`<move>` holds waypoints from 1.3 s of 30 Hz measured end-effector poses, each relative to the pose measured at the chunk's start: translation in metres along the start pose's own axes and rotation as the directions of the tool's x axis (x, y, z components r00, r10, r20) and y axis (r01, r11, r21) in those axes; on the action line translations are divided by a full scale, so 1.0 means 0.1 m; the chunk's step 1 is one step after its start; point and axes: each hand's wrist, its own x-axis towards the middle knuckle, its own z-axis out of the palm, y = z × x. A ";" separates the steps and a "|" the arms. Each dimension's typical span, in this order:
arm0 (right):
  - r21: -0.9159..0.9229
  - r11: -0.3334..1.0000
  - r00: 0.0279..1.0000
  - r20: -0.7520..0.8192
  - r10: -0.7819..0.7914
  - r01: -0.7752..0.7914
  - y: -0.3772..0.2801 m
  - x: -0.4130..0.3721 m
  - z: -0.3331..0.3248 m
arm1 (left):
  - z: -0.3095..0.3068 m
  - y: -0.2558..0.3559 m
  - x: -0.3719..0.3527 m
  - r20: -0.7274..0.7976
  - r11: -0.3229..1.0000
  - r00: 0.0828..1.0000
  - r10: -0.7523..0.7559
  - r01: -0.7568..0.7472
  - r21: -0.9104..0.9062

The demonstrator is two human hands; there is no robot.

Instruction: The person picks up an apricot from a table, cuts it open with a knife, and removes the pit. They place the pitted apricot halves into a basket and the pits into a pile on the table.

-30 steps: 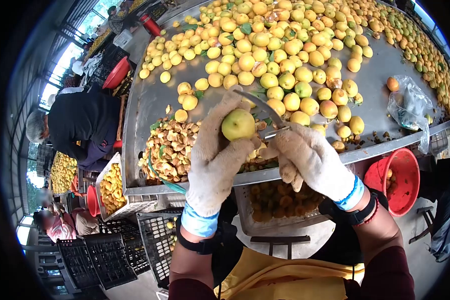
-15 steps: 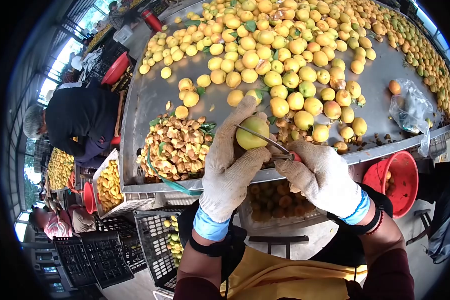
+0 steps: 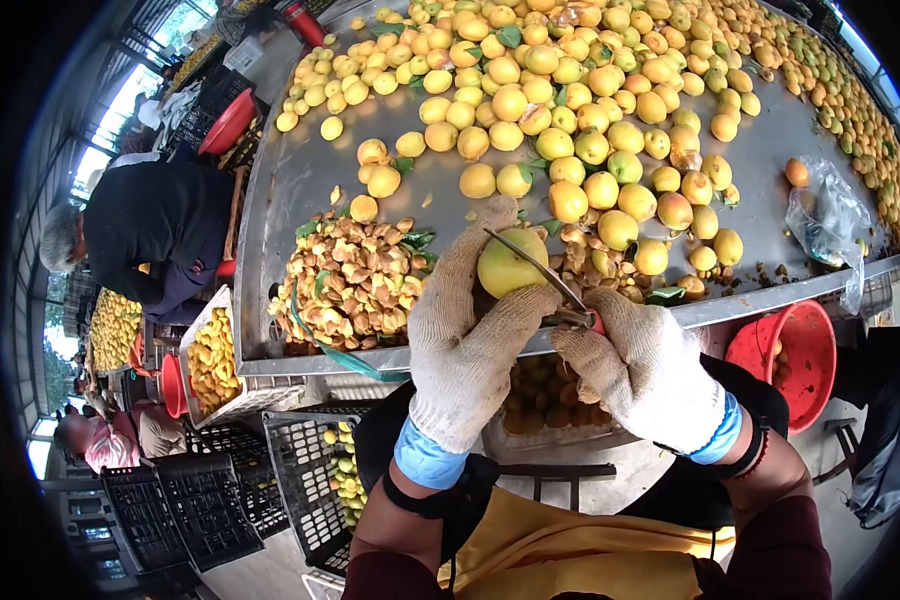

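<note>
Left fingers [image 3: 457, 278] clasp fruit [image 3: 502, 264] near table edge [image 3: 345, 362]; bare metal [image 3: 428, 197] beyond.

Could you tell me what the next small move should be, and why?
I would ease the blade along the fruit with the right hand, since it already lies against the skin and the left hand holds the fruit.

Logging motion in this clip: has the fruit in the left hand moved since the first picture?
Yes, slightly to the right: the fruit now sits farther from the heap of cut pieces.
</note>
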 end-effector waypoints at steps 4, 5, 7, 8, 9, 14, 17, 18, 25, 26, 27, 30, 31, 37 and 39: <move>-0.016 1.000 1.000 -0.011 -0.025 0.024 0.00 0.01 0.08 | 0.08 0.02 -0.05 -0.070 0.998 0.996 -0.057 0.056 -0.008; -0.057 0.996 0.997 -0.039 -0.067 0.065 0.00 0.01 0.09 | 0.10 0.03 -0.05 -0.071 0.998 0.996 -0.062 0.062 -0.009; -0.096 0.994 0.998 -0.030 -0.055 0.052 0.04 0.04 0.12 | 0.15 0.06 -0.07 -0.136 0.996 0.987 -0.087 0.082 -0.041; -0.134 0.990 0.998 -0.028 -0.051 0.047 0.05 0.06 0.13 | 0.13 0.05 -0.06 -0.136 0.996 0.987 -0.088 0.083 -0.040; -0.123 0.992 1.000 -0.002 -0.019 0.018 0.01 0.07 0.11 | 0.10 0.03 -0.05 -0.123 0.996 0.989 -0.080 0.075 -0.042; -0.082 0.978 0.978 -0.062 -0.198 0.192 0.08 0.07 0.14 | -0.04 0.00 -0.01 -0.075 0.993 0.991 -0.114 0.110 -0.046; 0.046 0.997 0.993 0.094 -0.070 0.066 -0.08 0.02 -0.07 | -0.08 0.10 -0.03 -0.041 0.994 0.993 -0.111 0.111 0.007; 0.157 0.959 0.932 0.318 0.177 -0.235 -0.15 0.00 -0.17 | -0.16 0.11 -0.01 0.042 0.979 0.998 0.047 -0.055 0.196; 0.098 0.990 0.935 0.349 0.058 -0.097 -0.09 -0.05 -0.21 | -0.18 0.19 -0.02 0.176 0.998 0.984 -0.017 0.007 0.059; 0.102 0.991 0.939 0.340 0.051 -0.091 -0.10 -0.06 -0.19 | -0.17 0.18 -0.02 0.177 0.998 0.984 -0.021 0.010 0.059; 0.103 0.990 0.938 0.341 0.054 -0.094 -0.09 -0.05 -0.17 | -0.17 0.18 -0.01 0.204 0.993 0.976 -0.074 0.092 -0.077; 0.170 0.980 0.949 0.311 0.044 -0.101 -0.08 0.01 -0.09 | -0.03 0.00 -0.06 0.189 0.908 0.974 -0.121 0.186 -0.375; 0.163 0.979 0.960 0.270 0.074 -0.121 -0.10 0.04 -0.07 | 0.03 -0.07 -0.07 0.144 0.830 0.981 -0.128 0.185 -0.527; 0.221 0.951 0.964 0.208 0.169 -0.214 -0.16 0.10 0.06 | -0.01 -0.10 -0.02 0.027 0.932 0.995 -0.092 0.095 -0.349; 0.204 0.969 0.979 0.176 0.105 -0.141 -0.07 0.10 0.15 | -0.04 -0.11 -0.03 0.019 0.918 0.995 -0.097 0.097 -0.385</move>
